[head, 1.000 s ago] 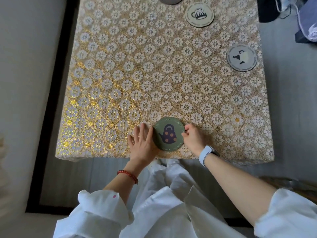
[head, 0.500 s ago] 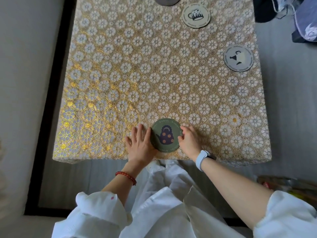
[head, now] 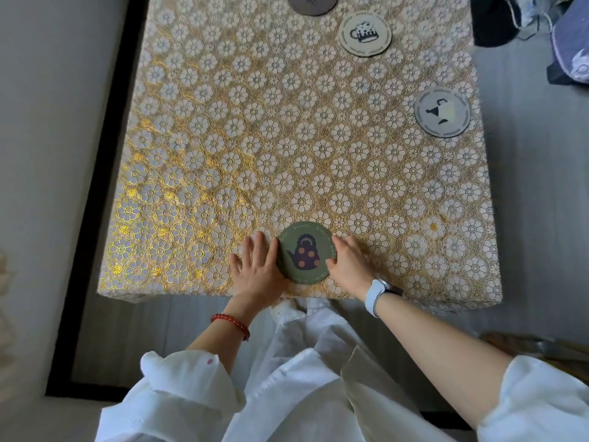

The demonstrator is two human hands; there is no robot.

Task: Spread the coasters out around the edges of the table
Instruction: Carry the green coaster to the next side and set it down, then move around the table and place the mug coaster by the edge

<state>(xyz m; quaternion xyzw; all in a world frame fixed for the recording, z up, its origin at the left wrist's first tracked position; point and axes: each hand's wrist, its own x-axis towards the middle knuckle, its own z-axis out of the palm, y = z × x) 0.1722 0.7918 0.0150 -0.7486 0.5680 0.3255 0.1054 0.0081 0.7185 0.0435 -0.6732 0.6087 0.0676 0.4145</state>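
A green coaster [head: 304, 252] with a dotted teapot picture lies near the front edge of the table [head: 255, 138], which is covered in a gold floral cloth. My left hand [head: 256, 271] rests flat on the cloth, fingers apart, its thumb side against the coaster's left rim. My right hand [head: 349, 263] has curled fingers on the right rim. A cream coaster [head: 365, 33] with a mug picture lies at the far right. A grey coaster [head: 442, 111] sits by the right edge. A dark coaster [head: 312, 3] is cut off at the far edge.
A black strip [head: 105, 154] runs along the table's left side, beside a pale wall. Dark fabric items [head: 497, 20] lie on the grey floor beyond the far right corner. My white clothing fills the space below the front edge.
My right fingers have closed in onto the green coaster's right rim. My left hand stays against the left rim. The coaster has hardly moved.
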